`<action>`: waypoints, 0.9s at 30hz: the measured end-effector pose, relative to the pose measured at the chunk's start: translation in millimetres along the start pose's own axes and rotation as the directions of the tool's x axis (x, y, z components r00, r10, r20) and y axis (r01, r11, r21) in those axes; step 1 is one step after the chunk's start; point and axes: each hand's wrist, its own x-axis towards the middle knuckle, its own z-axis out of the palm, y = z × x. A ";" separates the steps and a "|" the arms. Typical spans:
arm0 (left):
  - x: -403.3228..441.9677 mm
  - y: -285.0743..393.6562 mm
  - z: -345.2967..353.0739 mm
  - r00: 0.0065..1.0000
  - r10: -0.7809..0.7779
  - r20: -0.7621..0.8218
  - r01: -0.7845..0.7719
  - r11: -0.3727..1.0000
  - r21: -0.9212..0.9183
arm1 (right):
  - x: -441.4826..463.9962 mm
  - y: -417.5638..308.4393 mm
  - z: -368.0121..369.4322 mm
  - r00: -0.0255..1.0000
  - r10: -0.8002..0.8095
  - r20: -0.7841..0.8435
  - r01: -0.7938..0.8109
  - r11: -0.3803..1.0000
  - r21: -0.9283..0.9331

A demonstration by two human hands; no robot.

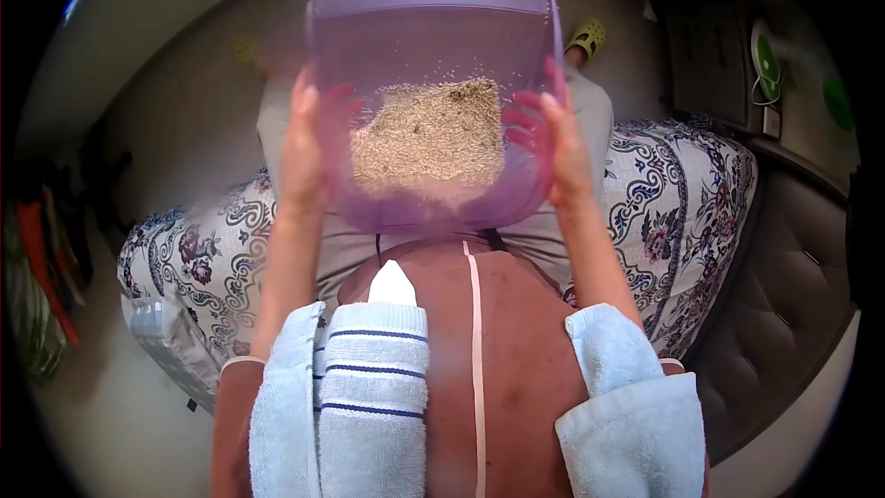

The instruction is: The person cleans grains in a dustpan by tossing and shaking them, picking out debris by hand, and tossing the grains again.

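A translucent purple container point(406, 37) is held up in front of the person's body, tilted so its inside shows. Pale grains point(429, 138) lie in a patch on its bottom, with a few darker bits among them and loose grains scattered toward the far wall. My left hand point(309, 134) grips the container's left side, thumb on the near face and fingers seen through the plastic. On the opposite side, my right hand point(558, 143) holds it the same way, its fingers also showing through the wall.
A bed with a patterned cover point(659, 212) is beneath the person's legs, beside a brown padded headboard point(784, 286). A yellow clog point(588, 37) is on a foot. A light blue towel point(373, 397) hangs over the person's front. Dark furniture point(710, 65) stands at the upper right.
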 end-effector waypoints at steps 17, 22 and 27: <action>-27.0 -6.5 54.5 0.996 0.064 -0.056 -0.058 0.994 0.091 | 13.0 -11.0 -48.9 0.997 0.042 0.068 -0.050 0.992 0.116; 0.8 11.0 -18.7 0.995 -0.099 -0.017 0.098 0.995 -0.021 | -15.2 26.4 11.2 0.967 -0.255 0.023 0.254 0.944 -0.208; -5.5 -13.2 32.7 0.998 0.042 -0.040 -0.040 0.998 0.039 | 12.0 -13.6 -32.8 0.992 0.115 -0.046 -0.116 0.993 -0.026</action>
